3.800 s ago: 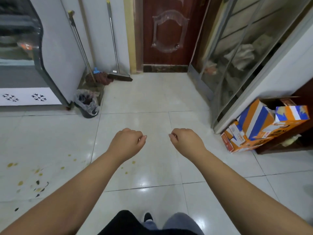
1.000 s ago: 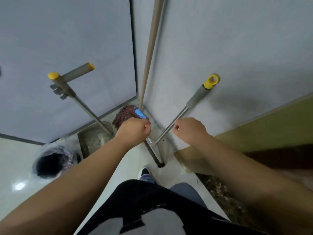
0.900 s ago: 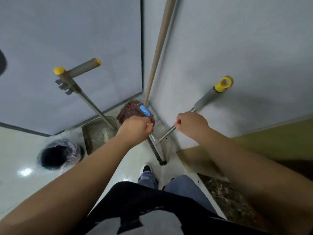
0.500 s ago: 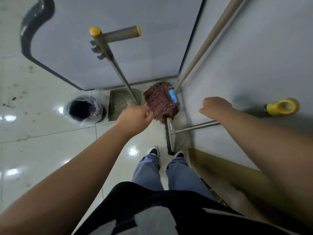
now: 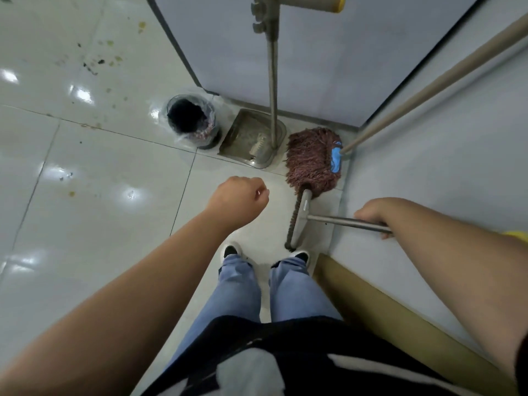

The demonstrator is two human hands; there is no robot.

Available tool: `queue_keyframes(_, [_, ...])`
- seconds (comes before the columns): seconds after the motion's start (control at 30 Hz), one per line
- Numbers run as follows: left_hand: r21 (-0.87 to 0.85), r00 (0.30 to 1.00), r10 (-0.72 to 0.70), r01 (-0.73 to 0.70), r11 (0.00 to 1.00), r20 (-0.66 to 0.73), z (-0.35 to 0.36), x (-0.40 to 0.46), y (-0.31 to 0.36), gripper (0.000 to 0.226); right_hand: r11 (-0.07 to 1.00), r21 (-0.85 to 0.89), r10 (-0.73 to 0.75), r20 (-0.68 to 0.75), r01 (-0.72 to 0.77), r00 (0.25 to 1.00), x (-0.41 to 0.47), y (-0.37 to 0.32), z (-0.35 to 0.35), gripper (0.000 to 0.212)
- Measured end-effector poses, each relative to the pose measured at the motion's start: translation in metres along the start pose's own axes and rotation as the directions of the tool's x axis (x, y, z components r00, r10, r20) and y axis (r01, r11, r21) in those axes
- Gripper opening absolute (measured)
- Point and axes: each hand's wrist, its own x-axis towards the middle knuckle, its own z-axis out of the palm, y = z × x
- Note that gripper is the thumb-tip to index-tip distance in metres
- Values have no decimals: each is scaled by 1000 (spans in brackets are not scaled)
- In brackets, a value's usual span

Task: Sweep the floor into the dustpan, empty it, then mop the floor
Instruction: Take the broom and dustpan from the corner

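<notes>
My right hand (image 5: 371, 215) grips the metal handle of the broom (image 5: 298, 221), whose narrow head stands on the floor against the wall just ahead of my shoes. My left hand (image 5: 238, 197) hovers in a loose fist over the tiles, holding nothing, a little left of the broom head. A metal dustpan (image 5: 251, 140) with a long upright handle sits in the corner. Beside it lies a reddish-brown mop head (image 5: 313, 158) with a blue clip, its wooden pole leaning up to the right. Yellow and dark specks of dirt (image 5: 98, 57) dot the tiles at upper left.
A small bin (image 5: 193, 121) lined with a clear plastic bag stands left of the dustpan. A grey cabinet side (image 5: 228, 52) and a pale wall (image 5: 443, 167) form the corner. A tan door frame (image 5: 385, 310) runs along the lower right. Glossy tiles spread to the left.
My view has tilted further down toward the floor. My right hand has closed around the broom handle lower on the shaft. My left hand has dropped away from the mop and dustpan.
</notes>
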Motion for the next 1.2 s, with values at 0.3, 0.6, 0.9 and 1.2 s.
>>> queue_keyframes(0.3, [-66, 998, -28, 33, 997, 62, -4, -48, -70, 30, 979, 189, 67, 63, -78, 996, -60, -63, 42, 36])
queue_keyframes(0.6, [101, 992, 89, -98, 990, 94, -7, -107, -182, 57, 967, 139, -215, 9, 212, 977, -149, -196, 74, 44])
queue_keyframes(0.9, [234, 939, 221, -160, 959, -264, -68, -125, -229, 13, 875, 31, -470, -178, 483, 864, -221, -239, 80, 59])
queue_keyframes(1.2, [125, 969, 249, -247, 961, 3, -50, -94, -156, 15, 934, 75, -345, -65, 349, 936, -196, -231, 57, 51])
